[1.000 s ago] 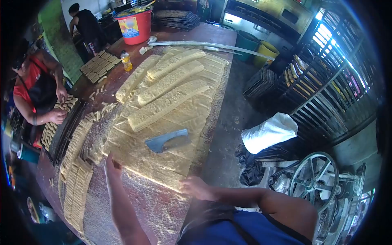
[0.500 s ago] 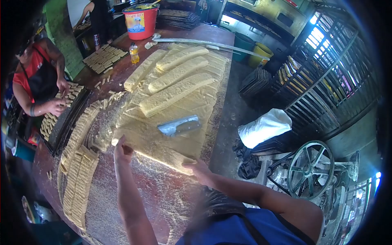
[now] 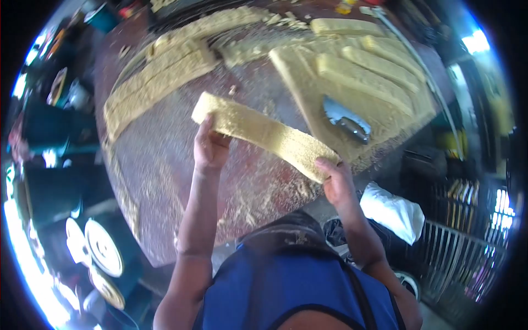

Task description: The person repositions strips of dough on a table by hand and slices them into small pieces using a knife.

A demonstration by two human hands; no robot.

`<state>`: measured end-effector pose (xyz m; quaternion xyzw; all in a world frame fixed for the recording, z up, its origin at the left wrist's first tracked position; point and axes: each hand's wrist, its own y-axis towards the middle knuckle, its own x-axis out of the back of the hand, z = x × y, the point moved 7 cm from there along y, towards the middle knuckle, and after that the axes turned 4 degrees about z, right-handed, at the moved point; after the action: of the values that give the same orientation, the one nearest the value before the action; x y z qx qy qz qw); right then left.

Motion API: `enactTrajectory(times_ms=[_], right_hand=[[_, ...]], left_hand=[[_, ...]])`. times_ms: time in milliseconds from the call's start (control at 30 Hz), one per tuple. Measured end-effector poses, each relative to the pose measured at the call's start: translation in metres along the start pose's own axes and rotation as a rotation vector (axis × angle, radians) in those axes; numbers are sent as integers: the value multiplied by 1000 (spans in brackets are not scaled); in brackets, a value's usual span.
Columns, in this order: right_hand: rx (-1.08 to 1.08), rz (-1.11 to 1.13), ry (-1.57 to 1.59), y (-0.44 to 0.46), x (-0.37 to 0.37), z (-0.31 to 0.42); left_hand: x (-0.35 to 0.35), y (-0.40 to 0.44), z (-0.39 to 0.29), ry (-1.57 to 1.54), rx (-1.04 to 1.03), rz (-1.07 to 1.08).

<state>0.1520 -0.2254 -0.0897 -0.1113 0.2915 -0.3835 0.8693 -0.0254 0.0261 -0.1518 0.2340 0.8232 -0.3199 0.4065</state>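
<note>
A long, crumb-coated strip of dough [image 3: 264, 133] hangs between my two hands above the table, sagging in the middle. My left hand [image 3: 212, 146] grips it near the left end, thumb on the near face. On the right end, my right hand [image 3: 335, 176] is closed with its thumb pressed on top. To the right lies a metal dough cutter [image 3: 347, 119] with a handle slot, resting on a flat sheet of dough [image 3: 308, 110]. Several thick dough strips [image 3: 366, 82] lie farther back on that sheet.
Rows of cut dough pieces [image 3: 159, 82] line the table's left side. Crumbs are scattered over the reddish tabletop [image 3: 165, 181]. A long pale bar [image 3: 418, 60] runs along the right edge. A white sack [image 3: 391, 212] sits beyond the table at right.
Both hands have lifted the dough strip off the sheet and carried it leftward over the crumb-strewn tabletop. My view has turned and tilted down; the cutter still lies on the sheet.
</note>
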Motion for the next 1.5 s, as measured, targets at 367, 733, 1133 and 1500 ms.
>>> enactTrajectory(times_ms=[367, 733, 1133, 1500], right_hand=[[-575, 594, -193, 24, -16, -89], [35, 486, -986, 44, 30, -49], [-123, 304, -861, 40, 29, -51], [-151, 397, -1172, 56, 25, -52]], left_hand=[[125, -262, 2, 127, -584, -628], [194, -327, -62, 437, -838, -1150], [115, -251, -77, 2093, -71, 15], [-7, -161, 56, 2093, -184, 195]])
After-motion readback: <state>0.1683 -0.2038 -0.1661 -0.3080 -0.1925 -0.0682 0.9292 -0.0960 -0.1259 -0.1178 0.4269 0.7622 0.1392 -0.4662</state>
